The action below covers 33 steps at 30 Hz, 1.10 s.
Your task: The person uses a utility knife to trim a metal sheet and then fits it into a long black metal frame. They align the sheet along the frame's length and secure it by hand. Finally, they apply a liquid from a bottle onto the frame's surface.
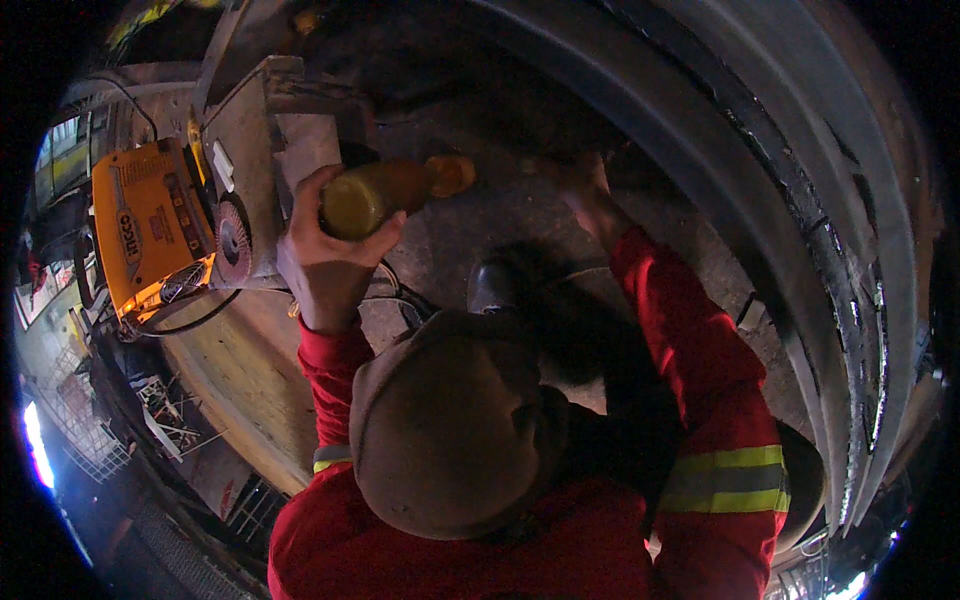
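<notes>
My left hand is wrapped round an amber bottle. It is tilted, its rounded yellowish base toward me and its narrower orange end pointing right. My right hand reaches out over the dark floor, apart from the bottle. Shadow hides its fingers, so I cannot make out whether they hold anything. Just left of my left hand stands a round abrasive disc, leaning on a board.
An orange welding machine with cables sits at the left on a wooden plank. Large curved metal plates rise along the right. A dark shoe is on the floor in the middle.
</notes>
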### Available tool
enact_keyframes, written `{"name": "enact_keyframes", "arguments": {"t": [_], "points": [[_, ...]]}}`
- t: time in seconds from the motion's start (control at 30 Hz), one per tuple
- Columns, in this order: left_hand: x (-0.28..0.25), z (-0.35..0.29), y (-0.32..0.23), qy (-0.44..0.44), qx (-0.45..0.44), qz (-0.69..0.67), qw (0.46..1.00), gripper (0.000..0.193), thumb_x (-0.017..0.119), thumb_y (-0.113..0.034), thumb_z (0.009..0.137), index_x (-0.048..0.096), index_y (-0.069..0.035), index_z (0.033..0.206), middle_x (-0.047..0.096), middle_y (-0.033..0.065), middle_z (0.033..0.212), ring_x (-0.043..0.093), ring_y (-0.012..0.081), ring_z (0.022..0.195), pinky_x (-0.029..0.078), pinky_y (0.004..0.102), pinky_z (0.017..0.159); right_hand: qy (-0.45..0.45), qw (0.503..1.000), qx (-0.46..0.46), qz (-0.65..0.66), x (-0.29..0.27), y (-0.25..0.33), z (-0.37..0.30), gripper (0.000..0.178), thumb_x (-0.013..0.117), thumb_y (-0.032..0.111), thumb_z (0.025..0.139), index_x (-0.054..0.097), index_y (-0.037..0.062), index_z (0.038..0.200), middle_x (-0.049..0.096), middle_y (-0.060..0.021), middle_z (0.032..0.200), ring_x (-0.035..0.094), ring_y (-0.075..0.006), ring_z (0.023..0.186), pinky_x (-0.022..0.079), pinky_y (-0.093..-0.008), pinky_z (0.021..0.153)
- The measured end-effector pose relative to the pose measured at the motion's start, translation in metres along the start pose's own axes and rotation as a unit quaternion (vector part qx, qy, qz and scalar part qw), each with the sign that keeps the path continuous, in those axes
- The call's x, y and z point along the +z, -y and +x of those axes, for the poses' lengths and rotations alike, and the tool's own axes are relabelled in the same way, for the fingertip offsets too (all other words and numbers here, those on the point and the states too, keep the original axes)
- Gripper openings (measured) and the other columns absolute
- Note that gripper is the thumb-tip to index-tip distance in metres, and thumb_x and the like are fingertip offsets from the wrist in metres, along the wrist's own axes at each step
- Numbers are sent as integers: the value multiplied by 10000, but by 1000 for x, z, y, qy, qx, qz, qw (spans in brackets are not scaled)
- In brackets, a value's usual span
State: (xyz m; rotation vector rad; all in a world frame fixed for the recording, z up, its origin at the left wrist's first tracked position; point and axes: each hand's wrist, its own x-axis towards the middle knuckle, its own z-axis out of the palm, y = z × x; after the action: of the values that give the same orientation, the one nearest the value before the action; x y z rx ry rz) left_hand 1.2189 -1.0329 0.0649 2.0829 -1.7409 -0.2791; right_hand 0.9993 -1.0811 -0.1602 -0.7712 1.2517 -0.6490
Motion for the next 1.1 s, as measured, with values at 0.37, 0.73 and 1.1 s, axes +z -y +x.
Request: {"name": "enact_keyframes", "arguments": {"t": [0.37, 0.73, 1.1], "points": [[0, 2, -1, 1, 17, -7, 1000, 615, 860, -230, 608, 593, -63, 1137, 677, 128, 948, 668, 242, 849, 527, 335, 752, -50, 995, -67, -49, 3, -20, 15, 391, 692, 201, 803, 637, 3, 1136, 681, -106, 1035, 611, -178, 900, 495, -352, 779], [-5, 9, 4, 66, 4, -36, 997, 620, 851, -208, 613, 577, -52, 1147, 669, 119, 973, 660, 213, 874, 522, 323, 783, -48, 996, -74, 17, 5, -35, 29, 392, 700, 171, 792, 604, 23, 1143, 635, -104, 1090, 575, -198, 995, 455, -340, 854], [-23, 34, 6, 183, 167, 46, 968, 612, 830, -166, 619, 552, -65, 1155, 648, 121, 1030, 665, 263, 952, 520, 351, 829, -56, 984, -107, 133, 11, 0, -6, 376, 714, 230, 789, 651, 11, 1088, 677, -88, 1016, 605, -191, 877, 486, -342, 770]]}}
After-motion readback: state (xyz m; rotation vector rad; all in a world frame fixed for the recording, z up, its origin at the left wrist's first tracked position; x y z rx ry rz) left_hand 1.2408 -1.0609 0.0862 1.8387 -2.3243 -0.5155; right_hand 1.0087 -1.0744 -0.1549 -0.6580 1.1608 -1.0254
